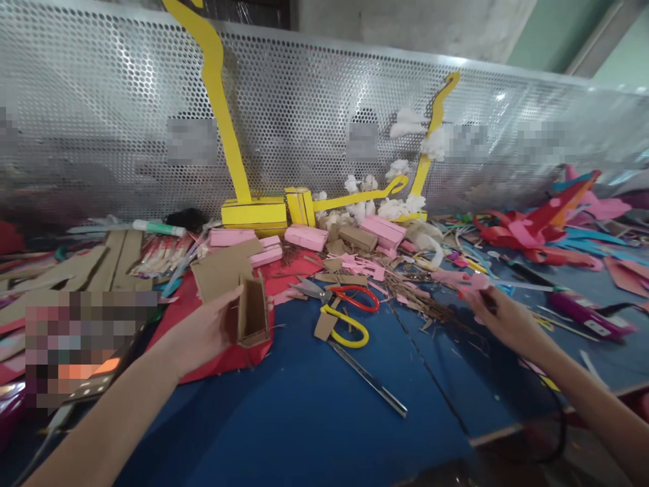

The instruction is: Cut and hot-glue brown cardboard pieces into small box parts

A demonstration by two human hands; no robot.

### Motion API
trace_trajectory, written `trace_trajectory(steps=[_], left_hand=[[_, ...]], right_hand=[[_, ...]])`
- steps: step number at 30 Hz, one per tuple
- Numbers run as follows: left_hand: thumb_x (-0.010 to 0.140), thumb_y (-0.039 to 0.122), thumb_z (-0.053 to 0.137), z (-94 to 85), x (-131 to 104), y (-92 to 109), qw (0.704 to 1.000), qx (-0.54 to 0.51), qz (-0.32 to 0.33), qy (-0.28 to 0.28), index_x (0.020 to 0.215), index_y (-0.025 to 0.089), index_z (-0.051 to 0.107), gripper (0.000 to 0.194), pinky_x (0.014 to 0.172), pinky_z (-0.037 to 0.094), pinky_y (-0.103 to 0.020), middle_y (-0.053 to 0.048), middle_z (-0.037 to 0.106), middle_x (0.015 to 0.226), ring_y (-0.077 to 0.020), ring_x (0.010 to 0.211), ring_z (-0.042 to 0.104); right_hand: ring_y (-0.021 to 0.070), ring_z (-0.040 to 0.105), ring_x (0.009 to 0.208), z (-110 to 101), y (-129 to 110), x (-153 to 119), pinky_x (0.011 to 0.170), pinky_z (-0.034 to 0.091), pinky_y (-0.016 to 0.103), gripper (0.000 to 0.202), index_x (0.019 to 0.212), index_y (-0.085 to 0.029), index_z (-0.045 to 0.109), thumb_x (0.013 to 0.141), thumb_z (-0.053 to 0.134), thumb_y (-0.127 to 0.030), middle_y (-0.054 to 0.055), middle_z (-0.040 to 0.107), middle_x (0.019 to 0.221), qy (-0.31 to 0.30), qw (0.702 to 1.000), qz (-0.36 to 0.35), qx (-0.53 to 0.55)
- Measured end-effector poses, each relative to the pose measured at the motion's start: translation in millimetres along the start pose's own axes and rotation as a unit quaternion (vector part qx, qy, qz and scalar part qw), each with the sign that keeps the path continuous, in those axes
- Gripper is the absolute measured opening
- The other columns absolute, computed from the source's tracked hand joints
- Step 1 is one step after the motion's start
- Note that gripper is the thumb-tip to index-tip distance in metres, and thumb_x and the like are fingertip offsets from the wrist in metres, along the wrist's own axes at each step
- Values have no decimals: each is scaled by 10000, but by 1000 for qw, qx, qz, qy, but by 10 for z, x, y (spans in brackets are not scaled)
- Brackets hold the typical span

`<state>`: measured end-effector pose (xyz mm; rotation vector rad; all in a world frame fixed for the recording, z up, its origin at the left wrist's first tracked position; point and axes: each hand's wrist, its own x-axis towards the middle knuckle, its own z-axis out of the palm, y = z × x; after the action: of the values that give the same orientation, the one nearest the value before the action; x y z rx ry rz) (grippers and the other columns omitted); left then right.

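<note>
My left hand (207,331) is closed on a small open cardboard box (253,311), its hollow side turned up, above a sheet of red paper (203,358). On the right, my right hand (499,314) has its fingers bent together over the paper scraps. A pale pink piece (451,277) shows at its fingertips; whether it is gripped is unclear. Between the hands lie scissors (355,325) with one red and one yellow handle, and a metal craft knife (372,382). A small cardboard piece (324,326) lies by the yellow handle.
Pink paper-covered blocks (307,237) and brown twigs (426,297) lie behind the scissors. Yellow hooked shapes (223,115) stand against the perforated metal panel (304,101). A purple glue gun (583,311) is at right. Flat cardboard strips (122,260) and a glue stick (159,228) are at left.
</note>
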<state>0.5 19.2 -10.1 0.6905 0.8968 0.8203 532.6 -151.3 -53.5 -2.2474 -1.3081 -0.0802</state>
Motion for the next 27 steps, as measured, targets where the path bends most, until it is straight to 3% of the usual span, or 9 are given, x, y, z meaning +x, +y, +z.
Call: trace_trajectory(steps=[4,6,9,11,14,17,19,22,27], left_hand=[[960,211,640,-37,26,-21,1000,25,11,-3,1359,216,599,402,857,638,-365,-119,699,1300,-232,1016,732],[956,232,660,-47,21,-27,999,11,27,-17,1353,240,599,402,874,636,-373,-94,704,1294,-228,1036,722],[936,275,704,-31,2,-30,998,-10,63,-16,1304,264,618,378,834,637,-324,-43,703,1299,-206,1039,702],[923,251,721,-1,-12,-23,997,-11,81,1,1282,266,631,371,805,632,-293,-28,686,1335,-193,1043,689],[908,216,733,37,-30,-4,995,-18,100,21,1275,255,649,378,819,621,-286,-35,684,1338,-191,1062,674],[886,252,767,32,-29,8,992,-24,118,32,1208,226,688,333,801,606,-262,-35,717,1255,-179,1039,667],[882,272,773,6,-12,6,990,-17,139,22,1149,199,708,284,801,598,-248,-39,728,1214,-169,1026,664],[849,257,803,-41,32,-13,985,-6,170,-1,1139,179,716,313,832,604,-273,-61,730,1205,-171,1014,675],[755,276,873,-52,72,-39,981,-1,195,-6,1125,188,705,416,811,616,-322,-74,738,1159,-186,966,701]], right_hand=[[335,735,877,-160,81,-146,778,532,431,445,1014,-253,592,828,493,-644,142,759,995,32,999,23,17],[351,732,885,-250,60,-326,794,538,466,408,982,-278,593,825,498,-642,150,756,984,80,995,59,23],[371,705,753,-290,-190,-694,703,514,498,288,884,-320,592,837,545,-600,147,732,819,129,982,133,-25],[345,707,757,-232,-513,-924,707,525,474,221,874,-335,592,861,545,-551,110,719,805,132,988,83,10],[297,698,790,-87,-1121,-1097,735,536,436,193,900,-312,639,918,559,-487,81,731,897,12,989,-118,94],[245,691,939,48,-1700,-1010,833,532,372,184,1069,-291,654,994,530,-405,61,722,1048,-138,952,-247,114],[245,674,1062,136,-2014,-865,927,506,373,222,1148,-278,646,1025,498,-390,69,707,1162,-194,933,-286,97],[290,648,1135,292,-2363,-659,963,478,418,275,1186,-235,637,1012,525,-415,100,696,1222,-216,923,-315,46],[263,666,928,508,-2659,-551,778,464,354,255,1038,-204,644,922,665,-430,84,720,1034,-247,909,-335,19]])
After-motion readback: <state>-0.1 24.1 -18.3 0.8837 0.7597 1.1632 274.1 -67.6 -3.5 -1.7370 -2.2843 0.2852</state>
